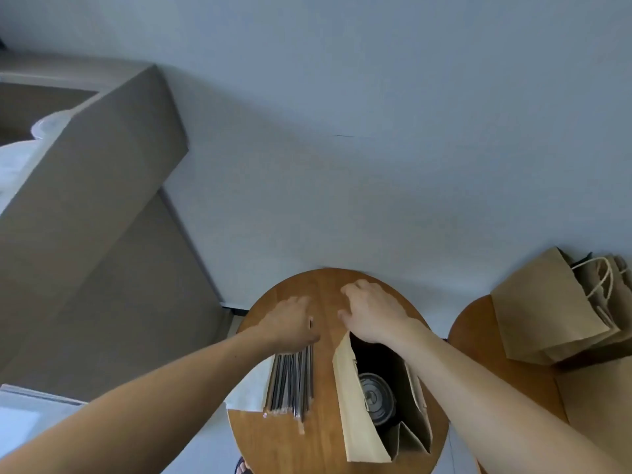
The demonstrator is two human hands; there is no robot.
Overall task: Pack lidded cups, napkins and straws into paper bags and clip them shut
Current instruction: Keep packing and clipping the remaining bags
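**Picking a straw for the open bag**

The left hand (290,319) is reaching over the far ends of the straws (290,381). Its fingers are curling down and appear to be pinching one dark straw between thumb and forefinger. The right hand (371,311) is hovering just past the mouth of the paper bag (355,405), fingers loosely bent and holding nothing that shows.

The straws are lying in a bundle on the table (307,446), partly over the white napkins (248,388). The bag is lying beside them with a lidded cup (374,395) already inside.

The straws are probably light, thin and slick in their wrappers, so a fingertip pinch near one end should be separating a single one. The napkins are likely soft and limp, best taken flat by an edge. The bag's thin paper walls are sagging open and may need holding at the rim.
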